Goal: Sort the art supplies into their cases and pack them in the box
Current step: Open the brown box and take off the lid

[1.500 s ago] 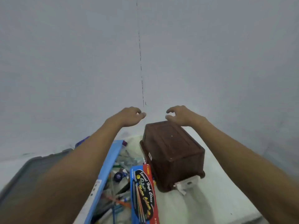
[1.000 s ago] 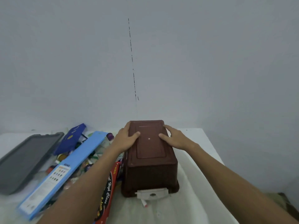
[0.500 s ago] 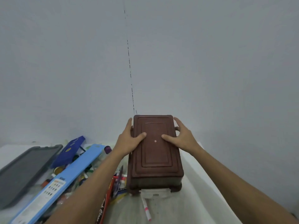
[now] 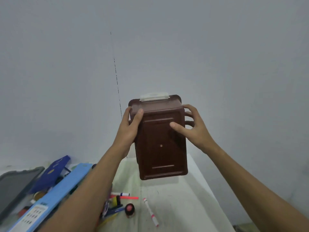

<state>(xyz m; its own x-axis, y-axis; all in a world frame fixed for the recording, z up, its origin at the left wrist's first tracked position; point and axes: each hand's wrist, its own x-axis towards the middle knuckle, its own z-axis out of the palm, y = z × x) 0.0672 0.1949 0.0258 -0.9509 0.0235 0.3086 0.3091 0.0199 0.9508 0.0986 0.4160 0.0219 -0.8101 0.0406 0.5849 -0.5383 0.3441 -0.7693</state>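
A brown plastic box [image 4: 161, 148] with a white latch at its top end hangs in the air above the white table [image 4: 180, 206], its flat underside turned toward me. My left hand [image 4: 129, 129] grips its left side near the top. My right hand [image 4: 192, 129] holds its right side, thumb across the brown face. Below lie loose supplies: a white and red pen [image 4: 151, 211], a marker [image 4: 120, 194], a small round black pot [image 4: 130, 209]. A long light-blue case [image 4: 55, 195] and a dark blue case [image 4: 53, 171] lie to the left.
A grey tray lid [image 4: 15, 185] sits at the far left edge. A plain grey wall stands close behind the table. The table's right edge [image 4: 210, 190] drops off to the floor. My left forearm hides part of the supplies.
Both hands have lifted the brown box off the table and tipped it up, so the white latch is now at the top. Pens and a small pot that it covered now show.
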